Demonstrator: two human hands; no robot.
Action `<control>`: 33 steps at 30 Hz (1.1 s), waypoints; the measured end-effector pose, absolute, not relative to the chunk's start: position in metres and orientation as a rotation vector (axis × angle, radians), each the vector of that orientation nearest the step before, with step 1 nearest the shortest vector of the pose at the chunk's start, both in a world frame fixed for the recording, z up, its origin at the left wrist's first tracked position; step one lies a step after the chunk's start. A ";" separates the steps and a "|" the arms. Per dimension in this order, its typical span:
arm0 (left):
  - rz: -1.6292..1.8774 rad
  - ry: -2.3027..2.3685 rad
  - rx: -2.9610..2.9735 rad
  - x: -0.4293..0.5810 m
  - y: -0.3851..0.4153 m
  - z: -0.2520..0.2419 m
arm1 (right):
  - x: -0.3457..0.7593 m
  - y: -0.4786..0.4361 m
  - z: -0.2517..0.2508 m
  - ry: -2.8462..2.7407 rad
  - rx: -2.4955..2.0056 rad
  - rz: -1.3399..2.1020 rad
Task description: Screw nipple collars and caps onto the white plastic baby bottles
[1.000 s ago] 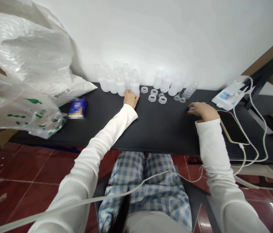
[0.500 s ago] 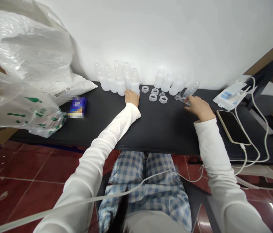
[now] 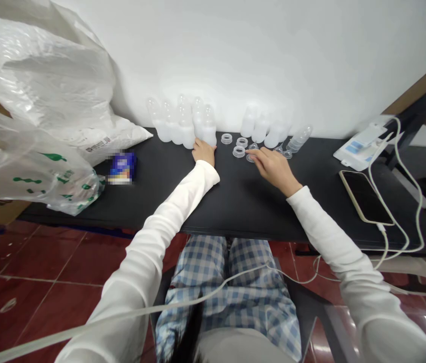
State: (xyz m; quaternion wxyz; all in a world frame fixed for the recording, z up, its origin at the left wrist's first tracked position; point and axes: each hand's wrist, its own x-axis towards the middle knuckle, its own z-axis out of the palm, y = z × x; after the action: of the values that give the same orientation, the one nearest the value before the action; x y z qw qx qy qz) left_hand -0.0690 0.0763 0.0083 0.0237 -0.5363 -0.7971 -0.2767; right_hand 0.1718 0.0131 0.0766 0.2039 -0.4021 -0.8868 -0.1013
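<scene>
My left hand (image 3: 203,150) rests on the black table (image 3: 235,201), fingers curled against the base of a capped clear bottle (image 3: 208,132) at the front of a cluster of capped bottles (image 3: 177,126). My right hand (image 3: 271,166) reaches left, its fingertips pressed together on a clear plastic ring (image 3: 250,158) that they partly cover. Three more rings (image 3: 239,151) lie just left of it. Behind them stand open bottles (image 3: 260,128) against the wall. A few clear nipples (image 3: 280,149) and a lying stack of clear caps (image 3: 298,137) sit right of my right hand.
Large plastic bags (image 3: 27,126) fill the table's left end, beside a small blue packet (image 3: 121,167). A phone (image 3: 366,196) on a white cable (image 3: 405,201) and a white pack (image 3: 360,146) lie at the right. The wall stands close behind the bottles.
My right hand has moved left from near the phone, past the nipples, onto the ring. My left hand has stayed at the bottle.
</scene>
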 end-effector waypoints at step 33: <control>-0.742 -2.081 -2.258 -0.039 0.058 0.035 | 0.159 0.022 0.034 -2.166 -0.927 0.180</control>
State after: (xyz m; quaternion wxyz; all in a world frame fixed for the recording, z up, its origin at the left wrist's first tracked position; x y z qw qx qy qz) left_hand -0.0393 0.0580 0.0351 -0.0087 -0.7148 -0.6587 -0.2348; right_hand 0.1591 0.0218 0.0343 0.3797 -0.3629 -0.8480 0.0704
